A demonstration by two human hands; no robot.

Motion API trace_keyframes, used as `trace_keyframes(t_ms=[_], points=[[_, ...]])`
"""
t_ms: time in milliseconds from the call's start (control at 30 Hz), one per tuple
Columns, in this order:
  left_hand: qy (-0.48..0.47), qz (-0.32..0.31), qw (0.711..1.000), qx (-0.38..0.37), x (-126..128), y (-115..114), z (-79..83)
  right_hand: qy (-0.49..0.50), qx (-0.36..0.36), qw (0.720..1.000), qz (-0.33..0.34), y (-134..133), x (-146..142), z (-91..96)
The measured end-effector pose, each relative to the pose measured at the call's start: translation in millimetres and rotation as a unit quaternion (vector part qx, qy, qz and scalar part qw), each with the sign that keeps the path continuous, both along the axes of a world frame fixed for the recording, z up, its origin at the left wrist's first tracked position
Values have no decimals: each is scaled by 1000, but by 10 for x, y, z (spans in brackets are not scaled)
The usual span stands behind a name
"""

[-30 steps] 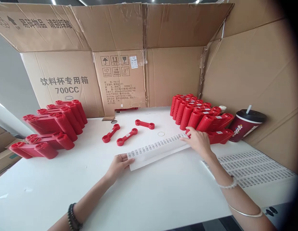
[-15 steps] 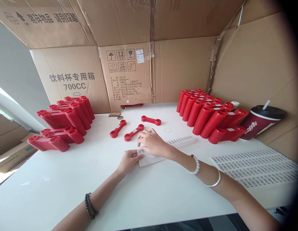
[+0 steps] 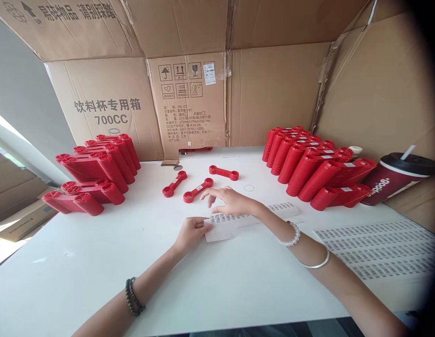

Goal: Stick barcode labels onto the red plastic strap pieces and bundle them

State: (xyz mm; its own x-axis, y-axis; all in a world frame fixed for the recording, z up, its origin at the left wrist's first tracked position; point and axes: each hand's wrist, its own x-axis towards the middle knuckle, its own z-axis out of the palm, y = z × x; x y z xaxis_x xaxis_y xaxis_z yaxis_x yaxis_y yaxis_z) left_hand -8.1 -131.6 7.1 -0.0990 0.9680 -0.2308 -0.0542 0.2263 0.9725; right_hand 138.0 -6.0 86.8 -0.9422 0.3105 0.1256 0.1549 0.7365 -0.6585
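Note:
My left hand grips the near left end of a white strip of barcode labels lying on the table. My right hand hovers just above the strip with its fingers apart, holding nothing. Its fingertips are close to a red plastic dumbbell-shaped piece, which has a small label on it. Two similar red pieces lie beside it. Whether a label is stuck to my fingers is hidden.
Stacks of ribbed red plastic parts stand left and right on the white table. A large barcode label sheet lies at right. A maroon lidded cup and an opened cardboard box stand behind.
My right hand has moved from the far end of the strip to its near end, then lifted off with fingers spread. The view has shifted, and my left hand stays on the strip.

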Motion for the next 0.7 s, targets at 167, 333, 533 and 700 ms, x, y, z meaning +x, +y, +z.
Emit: trace_keyframes(t_ms=[167,333,533,700], points=[[6,-4,1000,-5,-5,1,11,-68,-21,997,-12,-25,-35,-108],[43,4,999,9,-12,5,-12,-65,-73,994,49,-3,1,-101],[15,3,1000,5,-12,7,-17,-17,-138,986,93,44,94,24],[3,-4,1000,-3,-6,0,14,7,-161,987,26,144,79,-96]])
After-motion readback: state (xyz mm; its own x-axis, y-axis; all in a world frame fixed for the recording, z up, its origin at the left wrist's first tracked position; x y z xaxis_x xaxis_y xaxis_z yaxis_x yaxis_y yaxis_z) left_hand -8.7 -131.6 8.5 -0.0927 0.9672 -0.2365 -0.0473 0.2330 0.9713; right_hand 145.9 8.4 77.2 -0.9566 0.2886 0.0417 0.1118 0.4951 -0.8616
